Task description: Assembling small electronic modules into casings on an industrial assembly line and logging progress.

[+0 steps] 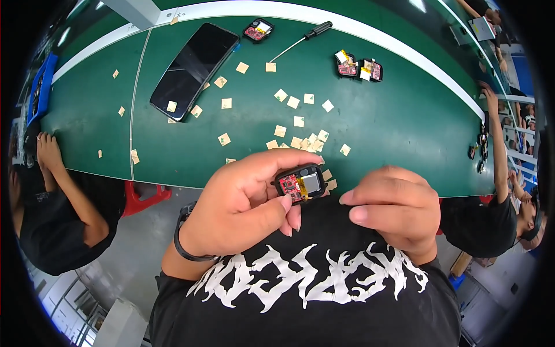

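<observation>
My left hand (240, 199) holds a small black device housing (300, 184) between thumb and fingers, its inside turned up. A red circuit board shows in its left half, with a silver-grey battery and yellow tape on the right. To the right of the housing and apart from it, my right hand (396, 205) has its fingers curled in, thumb and index close together. Anything between those tips is too small or hidden to make out. Small beige adhesive squares (312, 141) lie scattered on the green table (399, 127) just beyond my hands.
A black phone (195, 70) lies at the far left with a square on it. Beyond are a screwdriver (302, 41), one opened housing (258, 30) and two more (358, 66). People sit at either side; one person's hands (49, 149) rest at the table's left. A red stool (144, 198) stands below.
</observation>
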`<state>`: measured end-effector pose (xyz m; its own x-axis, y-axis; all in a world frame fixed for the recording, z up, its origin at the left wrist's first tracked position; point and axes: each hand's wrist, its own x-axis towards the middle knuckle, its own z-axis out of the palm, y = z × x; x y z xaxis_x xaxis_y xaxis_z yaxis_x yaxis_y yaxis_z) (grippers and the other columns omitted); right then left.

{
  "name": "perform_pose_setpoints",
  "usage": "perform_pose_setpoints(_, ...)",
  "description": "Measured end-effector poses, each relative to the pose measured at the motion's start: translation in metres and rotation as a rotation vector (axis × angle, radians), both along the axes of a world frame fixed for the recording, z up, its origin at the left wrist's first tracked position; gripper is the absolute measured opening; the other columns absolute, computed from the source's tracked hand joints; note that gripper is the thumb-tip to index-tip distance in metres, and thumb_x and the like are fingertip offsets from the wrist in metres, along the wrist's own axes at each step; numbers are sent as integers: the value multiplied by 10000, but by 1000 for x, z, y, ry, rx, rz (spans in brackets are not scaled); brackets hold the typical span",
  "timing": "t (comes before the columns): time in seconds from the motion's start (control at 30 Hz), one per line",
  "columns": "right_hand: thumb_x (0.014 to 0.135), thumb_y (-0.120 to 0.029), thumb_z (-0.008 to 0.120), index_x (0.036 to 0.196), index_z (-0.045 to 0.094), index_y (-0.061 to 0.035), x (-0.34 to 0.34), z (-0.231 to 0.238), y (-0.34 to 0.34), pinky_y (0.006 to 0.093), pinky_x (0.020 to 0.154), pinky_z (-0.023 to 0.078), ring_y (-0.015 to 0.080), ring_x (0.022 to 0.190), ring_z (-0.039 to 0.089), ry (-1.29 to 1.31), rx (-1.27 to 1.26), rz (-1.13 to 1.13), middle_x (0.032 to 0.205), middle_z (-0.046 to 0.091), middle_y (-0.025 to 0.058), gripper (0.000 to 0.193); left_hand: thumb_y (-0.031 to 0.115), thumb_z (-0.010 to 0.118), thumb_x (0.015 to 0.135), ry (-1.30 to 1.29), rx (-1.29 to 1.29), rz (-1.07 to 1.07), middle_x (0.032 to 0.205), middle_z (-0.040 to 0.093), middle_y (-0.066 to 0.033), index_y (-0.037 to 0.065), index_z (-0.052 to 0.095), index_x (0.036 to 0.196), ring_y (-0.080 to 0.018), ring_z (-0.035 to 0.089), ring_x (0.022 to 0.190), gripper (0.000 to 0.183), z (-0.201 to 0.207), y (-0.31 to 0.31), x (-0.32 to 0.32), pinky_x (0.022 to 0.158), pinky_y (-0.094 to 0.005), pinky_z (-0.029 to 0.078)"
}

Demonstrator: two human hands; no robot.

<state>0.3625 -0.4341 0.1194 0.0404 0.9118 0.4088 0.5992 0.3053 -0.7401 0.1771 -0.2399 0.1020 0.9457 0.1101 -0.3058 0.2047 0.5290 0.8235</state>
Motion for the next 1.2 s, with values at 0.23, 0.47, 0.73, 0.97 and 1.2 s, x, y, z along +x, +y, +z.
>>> perform_pose_setpoints(0.23,1122,-278,457,1402,458,-27,-38,-37,-27,324,740,553,182,794,666,1258,-287,-22,1024,701,196,375,-69,492,962,-44,-41,-11,1181,701,-284,-111,482,1411,-141,691,748,451,-9,3,-2,627,-247,579)
perform_pose_setpoints(0.47,982,-77,646,1232,615,-41,-24,-39,-25,296,609,493,163,691,605,199,-118,-136,1058,711,166,254,-17,484,986,-25,18,-66,1206,690,-291,-122,485,1406,-148,690,734,433,-11,5,-2,612,-253,587)
perform_pose_setpoints(0.73,771,-76,753,977,713,-63,-5,1,-7,271,492,407,132,597,548,-661,71,-213,931,727,71,211,-50,467,989,1,-20,-48,1216,658,-191,-89,498,1439,-126,670,791,453,-5,-2,-1,663,-248,571)
perform_pose_setpoints(0.97,707,-84,737,895,721,-63,-5,5,-3,258,497,362,131,625,547,-776,130,-225,920,730,67,190,-26,459,1000,26,36,-75,1251,678,-245,-110,486,1435,-138,674,760,445,-2,-4,1,622,-250,571)
perform_pose_setpoints(1.2,678,-100,727,909,745,-55,-10,5,1,253,507,351,129,651,545,-748,150,-187,906,726,58,236,-40,447,979,28,11,-107,1234,681,-236,-122,481,1436,-143,676,745,465,0,-1,2,606,-252,572)
